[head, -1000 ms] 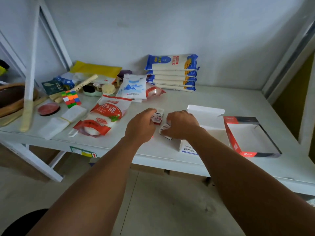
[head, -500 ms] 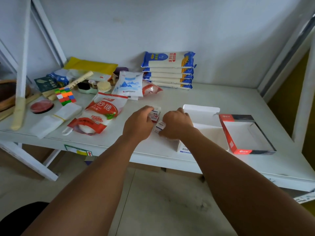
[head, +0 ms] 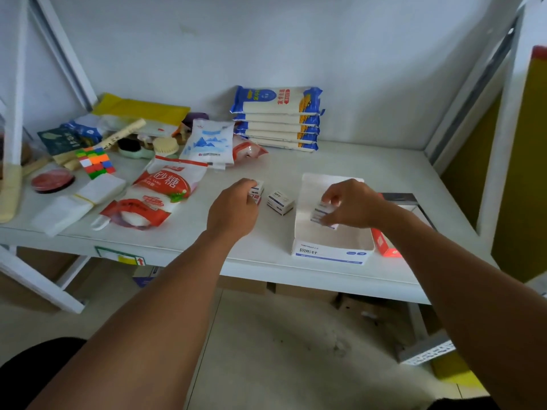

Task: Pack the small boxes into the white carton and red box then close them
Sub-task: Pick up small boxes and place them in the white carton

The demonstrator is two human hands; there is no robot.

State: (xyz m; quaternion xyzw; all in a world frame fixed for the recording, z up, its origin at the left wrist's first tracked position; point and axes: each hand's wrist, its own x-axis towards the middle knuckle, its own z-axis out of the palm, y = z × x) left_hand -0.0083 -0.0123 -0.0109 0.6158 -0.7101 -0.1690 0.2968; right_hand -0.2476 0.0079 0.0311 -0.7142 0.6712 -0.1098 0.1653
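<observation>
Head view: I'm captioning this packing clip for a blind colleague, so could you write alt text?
A person's right hand holds small boxes over the open white carton on a white table. Their left hand grips red-marked boxes; another small box lies between the hands.

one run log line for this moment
right hand: holds small box over white carton | left hand: grips red-marked small box
</observation>
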